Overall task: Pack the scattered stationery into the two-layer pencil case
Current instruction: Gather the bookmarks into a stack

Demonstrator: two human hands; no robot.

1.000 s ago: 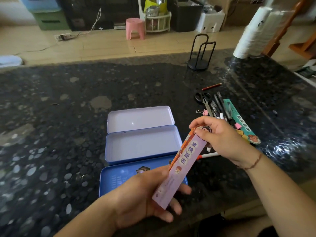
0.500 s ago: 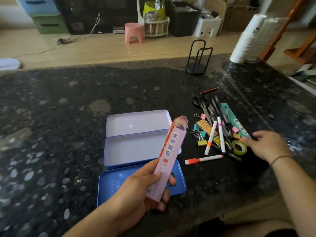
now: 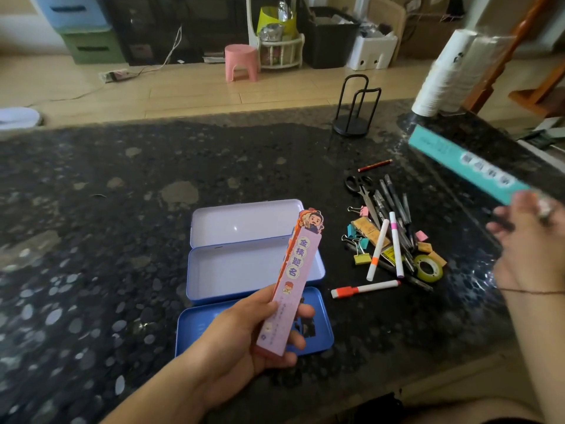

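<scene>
Half a second ago my right hand [image 3: 532, 240] lay low by the stationery pile [image 3: 394, 237]; now it is raised to the right of the pile, fingers pinching one end of the teal box [image 3: 467, 166], which is blurred and slants up and away over the counter [image 3: 91, 240]. My left hand [image 3: 244, 335] has kept its grasp, fingers and thumb curled round the lower end of the pink box [image 3: 293, 276], which tilts upright above the pencil case [image 3: 244, 261]. That case lies open in three tiers just left of the pile: pale lid farthest, pale tray in the middle, blue base nearest me. Within the pile I see scissors [image 3: 362, 191], pens, binder clips, white markers and a tape roll [image 3: 428, 268]; one red-capped marker [image 3: 363, 289] lies apart, near the case.
</scene>
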